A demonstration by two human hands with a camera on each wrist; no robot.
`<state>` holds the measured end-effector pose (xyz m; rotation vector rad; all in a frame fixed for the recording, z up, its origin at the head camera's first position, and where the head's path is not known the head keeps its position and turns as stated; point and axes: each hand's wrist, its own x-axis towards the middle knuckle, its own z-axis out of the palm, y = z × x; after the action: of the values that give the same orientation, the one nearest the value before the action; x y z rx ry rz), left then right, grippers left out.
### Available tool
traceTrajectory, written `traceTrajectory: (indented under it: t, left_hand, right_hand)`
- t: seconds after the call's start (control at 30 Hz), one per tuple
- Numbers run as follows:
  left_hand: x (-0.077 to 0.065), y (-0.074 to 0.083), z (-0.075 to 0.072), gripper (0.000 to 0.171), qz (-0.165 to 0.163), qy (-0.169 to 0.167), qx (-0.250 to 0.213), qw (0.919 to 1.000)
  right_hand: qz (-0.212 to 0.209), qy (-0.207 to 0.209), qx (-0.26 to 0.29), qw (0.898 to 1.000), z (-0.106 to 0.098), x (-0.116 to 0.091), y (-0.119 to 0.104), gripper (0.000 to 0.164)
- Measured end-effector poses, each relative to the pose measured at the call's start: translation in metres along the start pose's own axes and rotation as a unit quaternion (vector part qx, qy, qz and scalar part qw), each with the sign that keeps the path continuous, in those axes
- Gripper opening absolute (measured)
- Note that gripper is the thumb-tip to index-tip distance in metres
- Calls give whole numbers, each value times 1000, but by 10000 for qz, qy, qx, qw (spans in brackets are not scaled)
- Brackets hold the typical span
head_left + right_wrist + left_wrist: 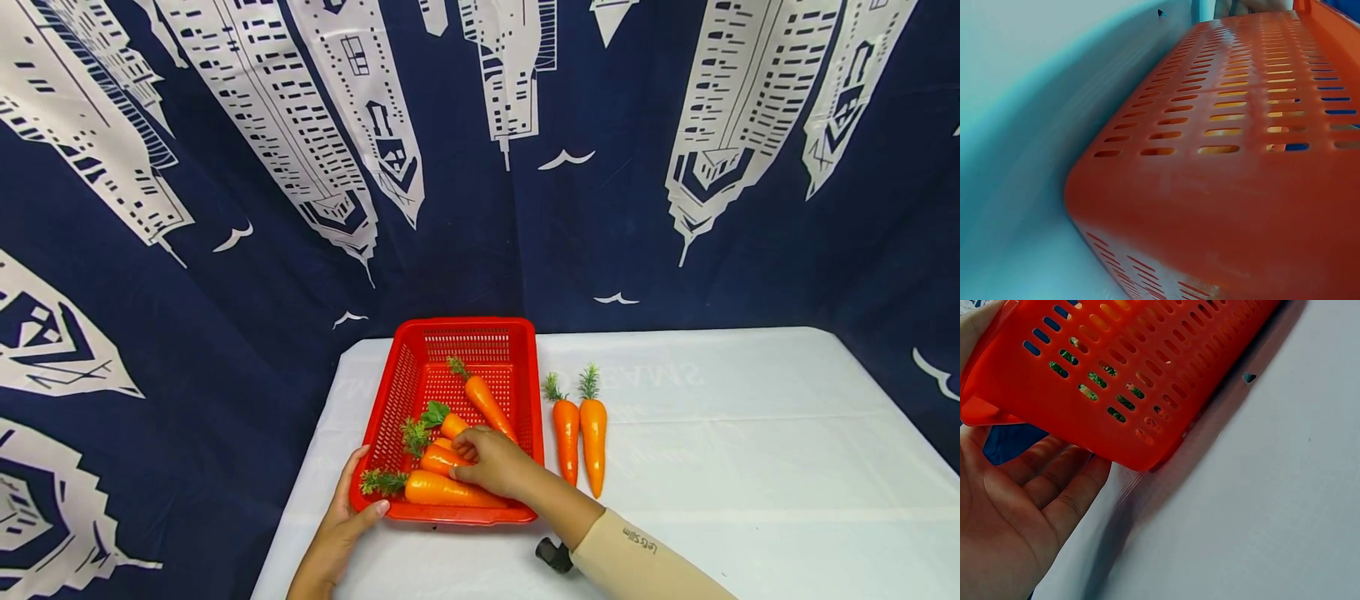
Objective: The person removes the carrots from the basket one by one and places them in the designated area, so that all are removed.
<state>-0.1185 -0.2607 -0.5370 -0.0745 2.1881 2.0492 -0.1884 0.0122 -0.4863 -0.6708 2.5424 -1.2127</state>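
- You are in what looks like a staged tabletop booth; the wider room is hidden.
- A navy cloth backdrop (pixel 600 225), printed with upside-down white skyscrapers (pixel 750 92) and gulls (pixel 564 159), closes off the far side and both flanks.
- Before you stands a white-covered table (pixel 712 433), its surface faintly lettered.

1. At least four carrots (pixel 491 404) can be counted in the basket (pixel 450 515), by four green tops (pixel 382 482); whether a fifth is partly hidden cannot be told.
2. Two more carrots (pixel 592 437) are seen outside it, making at least six.
3. One basket is shown.
4. Two hands are seen: one left hand (pixel 343 521), one right hand (pixel 491 460).
5. One sleeve (pixel 645 558), one black object (pixel 553 555) and one tabletop (pixel 720 450) are visible.
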Motion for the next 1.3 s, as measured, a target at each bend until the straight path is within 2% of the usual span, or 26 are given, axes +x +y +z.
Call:
traceTrajectory:
  t: [0.43, 1.3]
  left_hand:
    - [0, 1, 0, 86, 0, 17, 5, 10000]
    - [-1, 2, 1, 87, 55, 47, 48, 10000]
  right_hand:
    - [230, -123, -179, 9995, 1, 0, -3, 35]
    - [159, -94, -496, 9986, 1, -1, -4, 26]
